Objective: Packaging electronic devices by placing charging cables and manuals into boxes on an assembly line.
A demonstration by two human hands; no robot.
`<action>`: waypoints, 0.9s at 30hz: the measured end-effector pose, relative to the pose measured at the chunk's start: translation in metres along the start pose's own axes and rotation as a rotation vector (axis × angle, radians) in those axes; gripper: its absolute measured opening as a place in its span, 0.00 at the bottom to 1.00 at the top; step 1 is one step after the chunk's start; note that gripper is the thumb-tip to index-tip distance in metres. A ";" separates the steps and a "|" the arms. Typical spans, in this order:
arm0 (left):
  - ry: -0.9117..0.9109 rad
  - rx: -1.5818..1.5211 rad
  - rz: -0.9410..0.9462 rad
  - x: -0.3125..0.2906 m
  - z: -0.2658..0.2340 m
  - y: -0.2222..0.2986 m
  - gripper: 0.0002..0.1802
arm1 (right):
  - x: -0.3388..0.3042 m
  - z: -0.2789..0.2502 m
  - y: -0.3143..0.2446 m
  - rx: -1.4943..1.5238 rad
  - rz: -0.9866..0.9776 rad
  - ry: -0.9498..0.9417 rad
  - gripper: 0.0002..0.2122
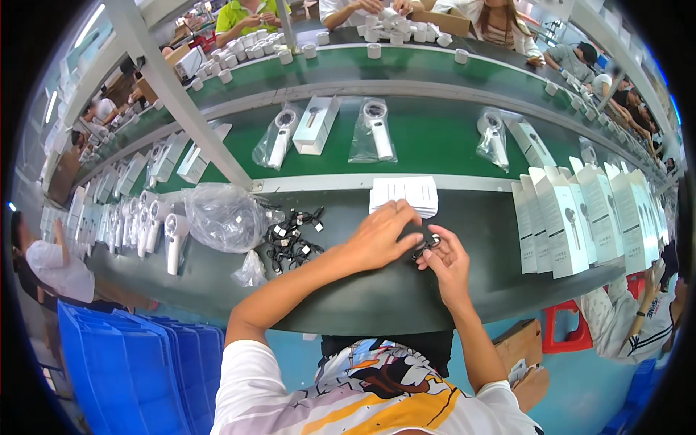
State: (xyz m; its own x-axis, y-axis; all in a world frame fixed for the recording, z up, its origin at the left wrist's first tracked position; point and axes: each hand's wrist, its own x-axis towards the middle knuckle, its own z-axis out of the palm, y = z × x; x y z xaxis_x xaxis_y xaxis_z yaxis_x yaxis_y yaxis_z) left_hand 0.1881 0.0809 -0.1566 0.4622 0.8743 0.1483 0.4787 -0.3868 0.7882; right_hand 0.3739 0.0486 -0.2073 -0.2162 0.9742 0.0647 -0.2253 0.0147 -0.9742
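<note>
My left hand point(383, 233) and my right hand point(448, 255) meet over the dark worktop point(406, 290), both pinching a small coiled black cable point(425, 248) between the fingertips. A stack of white leaflets point(404, 194) lies just beyond my hands at the belt's edge. A heap of bundled black cables point(292, 235) sits to the left of my left forearm.
A crumpled clear plastic bag point(225, 216) and several white handheld fans point(145, 225) lie at left. White upright boxes point(580, 217) stand in a row at right. The green conveyor belt point(435, 141) carries bagged fans point(373, 130) and a box. Other people work across the belt and alongside.
</note>
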 end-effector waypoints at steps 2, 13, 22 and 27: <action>0.275 0.455 0.328 0.020 -0.011 -0.011 0.23 | -0.001 -0.006 -0.002 0.044 -0.016 0.044 0.20; -0.019 0.576 -0.001 0.057 -0.017 -0.048 0.38 | -0.011 -0.038 0.002 0.252 0.128 0.181 0.13; 0.119 0.494 0.076 0.054 -0.014 -0.045 0.31 | -0.003 -0.048 0.004 0.273 0.133 0.170 0.11; 0.191 0.497 0.168 0.055 -0.009 -0.047 0.29 | -0.002 -0.057 0.006 0.238 0.104 0.157 0.08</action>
State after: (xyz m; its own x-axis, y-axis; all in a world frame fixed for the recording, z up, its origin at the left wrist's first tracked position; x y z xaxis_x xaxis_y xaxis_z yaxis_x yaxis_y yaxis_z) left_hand 0.1842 0.1499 -0.1798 0.4408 0.8085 0.3899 0.7259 -0.5766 0.3749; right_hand 0.4272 0.0595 -0.2253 -0.1040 0.9909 -0.0851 -0.4297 -0.1220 -0.8947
